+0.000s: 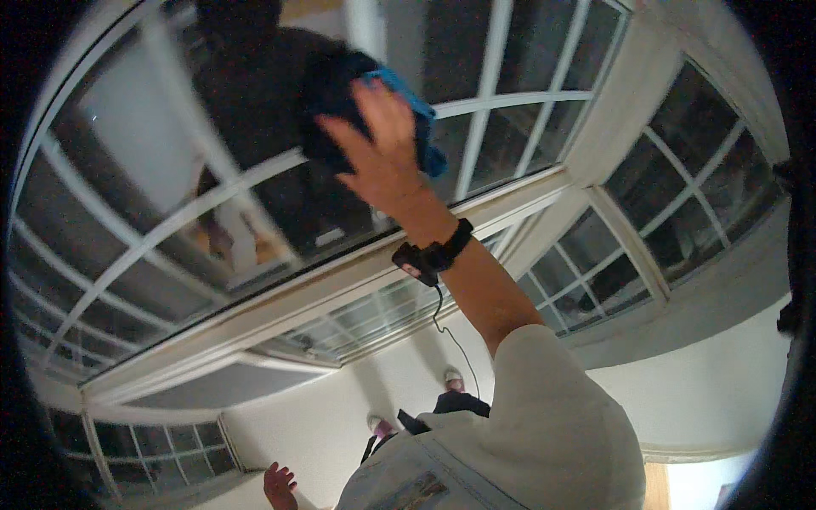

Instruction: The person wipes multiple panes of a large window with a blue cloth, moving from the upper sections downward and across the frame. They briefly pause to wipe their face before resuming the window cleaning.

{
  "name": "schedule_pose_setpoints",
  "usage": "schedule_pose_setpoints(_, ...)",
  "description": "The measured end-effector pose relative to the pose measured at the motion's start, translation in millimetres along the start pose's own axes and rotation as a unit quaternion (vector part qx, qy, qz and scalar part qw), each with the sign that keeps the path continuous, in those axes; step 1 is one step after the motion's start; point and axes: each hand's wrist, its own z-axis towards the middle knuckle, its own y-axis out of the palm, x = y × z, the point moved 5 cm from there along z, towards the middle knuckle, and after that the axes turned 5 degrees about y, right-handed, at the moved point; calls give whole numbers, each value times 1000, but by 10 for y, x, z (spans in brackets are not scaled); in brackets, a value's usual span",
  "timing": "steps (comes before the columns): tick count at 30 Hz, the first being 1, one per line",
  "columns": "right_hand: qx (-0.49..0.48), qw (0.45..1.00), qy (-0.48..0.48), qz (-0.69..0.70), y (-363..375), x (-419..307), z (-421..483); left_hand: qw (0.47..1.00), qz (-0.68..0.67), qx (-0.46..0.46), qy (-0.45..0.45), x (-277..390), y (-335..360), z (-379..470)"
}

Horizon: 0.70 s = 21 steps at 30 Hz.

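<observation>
My right hand is raised with its fingers spread over a blue cloth, flat against a window pane. The cloth's edge shows beyond the fingertips and along the right side of the hand. A dark patch to the hand's left blends with the reflection, so the cloth's full extent is unclear. On my right wrist is a black strap with a small device and a thin cable. At the lower left hangs my left hand, its fingers loosely curled and holding nothing.
White bars divide the large window. Its pale sill frame runs slantwise below. More barred panes stand to the right and at the lower left. My feet are on a light floor.
</observation>
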Motion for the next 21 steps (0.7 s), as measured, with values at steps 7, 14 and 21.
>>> schedule_pose_setpoints(7,228,950,166,-137,-1406,2338,-279,986,74,-94,116,704,1088,267)
schedule_pose_setpoints(14,324,903,268,-87,-1994,3536,-742,969,42,-170,175,927,1601,99)
schedule_pose_setpoints(21,316,895,312,40,-879,1804,-633,992,94,-26,81,709,987,-12)
